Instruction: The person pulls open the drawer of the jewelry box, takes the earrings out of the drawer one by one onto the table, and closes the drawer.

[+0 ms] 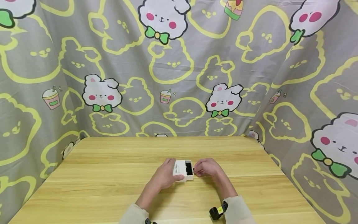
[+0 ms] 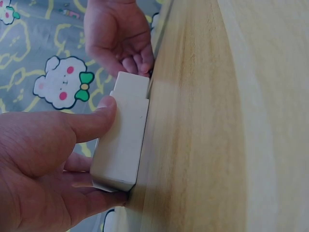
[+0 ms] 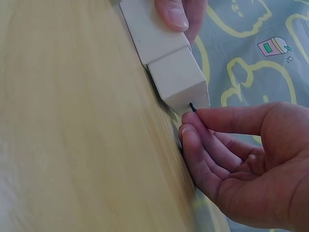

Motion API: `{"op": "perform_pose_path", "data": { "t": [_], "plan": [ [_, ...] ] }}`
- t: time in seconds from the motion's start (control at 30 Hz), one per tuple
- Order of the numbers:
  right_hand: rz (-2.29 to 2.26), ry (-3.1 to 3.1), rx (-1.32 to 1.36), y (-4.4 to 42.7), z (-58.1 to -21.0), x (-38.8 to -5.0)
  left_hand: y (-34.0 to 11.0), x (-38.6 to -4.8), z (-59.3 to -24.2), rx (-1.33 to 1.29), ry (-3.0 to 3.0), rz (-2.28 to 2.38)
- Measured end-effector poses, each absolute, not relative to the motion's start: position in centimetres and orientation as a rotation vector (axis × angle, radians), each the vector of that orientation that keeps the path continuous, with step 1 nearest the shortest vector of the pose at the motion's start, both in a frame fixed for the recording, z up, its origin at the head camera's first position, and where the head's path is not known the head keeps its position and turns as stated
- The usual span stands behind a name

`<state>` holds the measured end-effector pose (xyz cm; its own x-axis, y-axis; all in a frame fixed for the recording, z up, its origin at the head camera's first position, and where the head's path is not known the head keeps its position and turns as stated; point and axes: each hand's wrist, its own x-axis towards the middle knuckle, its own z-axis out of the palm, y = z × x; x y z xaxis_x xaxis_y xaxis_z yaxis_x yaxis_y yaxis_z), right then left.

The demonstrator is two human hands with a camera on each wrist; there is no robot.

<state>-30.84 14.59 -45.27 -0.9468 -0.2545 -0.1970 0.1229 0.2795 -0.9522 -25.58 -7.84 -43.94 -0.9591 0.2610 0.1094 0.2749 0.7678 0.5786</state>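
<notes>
A small white drawer-style box lies on the table, its printed sleeve (image 1: 180, 167) held from the left by my left hand (image 1: 164, 175). The left thumb (image 2: 104, 113) presses along the near side, with the other fingers around the far side and end. Out of the sleeve's right end sticks the inner drawer (image 3: 178, 72), partly pulled out. Inside it a black lining (image 1: 189, 168) shows, with small shiny items too small to identify. My right hand (image 1: 208, 167) pinches a short black pull tab (image 3: 193, 107) on the drawer's end between thumb and fingers.
The light wooden table (image 1: 112, 180) extends around the box on all sides. A grey curtain (image 1: 179, 77) with rabbit prints stands along the back and both sides. A black wrist device (image 1: 217, 212) sits at the right sleeve cuff.
</notes>
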Motion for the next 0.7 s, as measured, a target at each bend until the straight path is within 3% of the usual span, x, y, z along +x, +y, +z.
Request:
{"op": "perform_pose_path", "data": {
  "t": [0.7],
  "plan": [
    [-1.703, 2.254, -0.108, 15.28, -45.21, -30.99, -7.87, -25.5, -43.85, -0.431, -2.938, -0.989]
  ]
}}
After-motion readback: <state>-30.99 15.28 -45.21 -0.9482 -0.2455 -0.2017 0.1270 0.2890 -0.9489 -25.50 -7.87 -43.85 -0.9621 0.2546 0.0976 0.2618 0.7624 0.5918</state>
